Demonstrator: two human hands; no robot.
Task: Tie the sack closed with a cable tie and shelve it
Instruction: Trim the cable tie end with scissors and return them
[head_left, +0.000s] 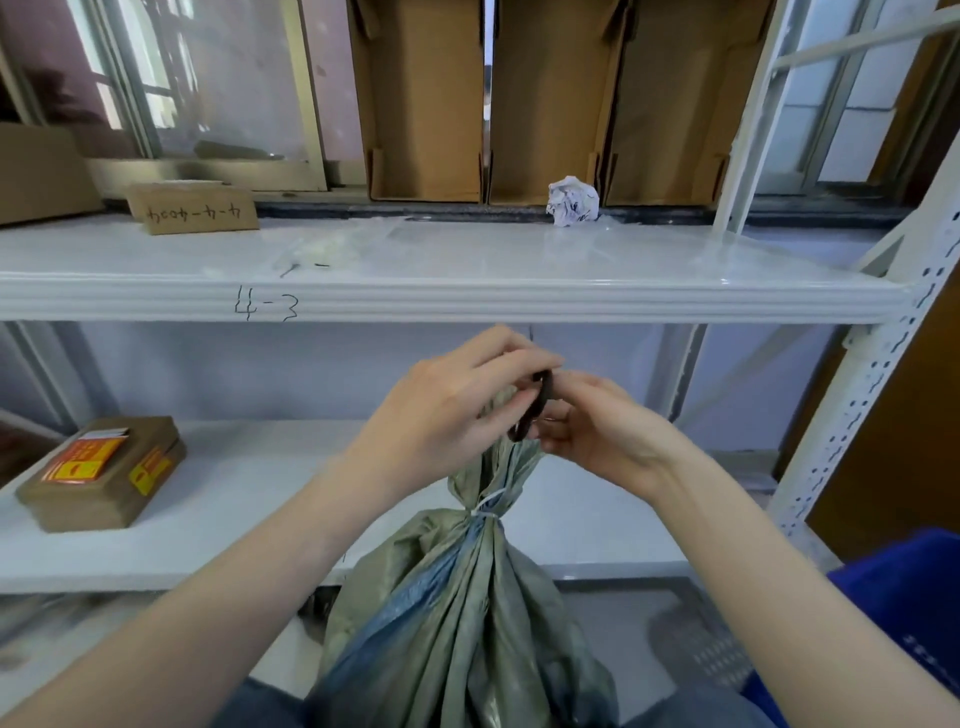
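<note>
Tie's on: a thin white cable tie (488, 512) already cinches the gathered neck of the grey-green woven sack (457, 613), which stands near you, in front of the white metal shelf (467, 299). Your left hand (447, 410) grips the bunched neck above it. Your right hand (597, 426) pinches a small dark tool (535, 410), probably to trim the tail. Shelving not yet done.

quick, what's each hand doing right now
Left hand: grips the gathered sack top.
Right hand: pinches a dark loop at the sack top.
</note>
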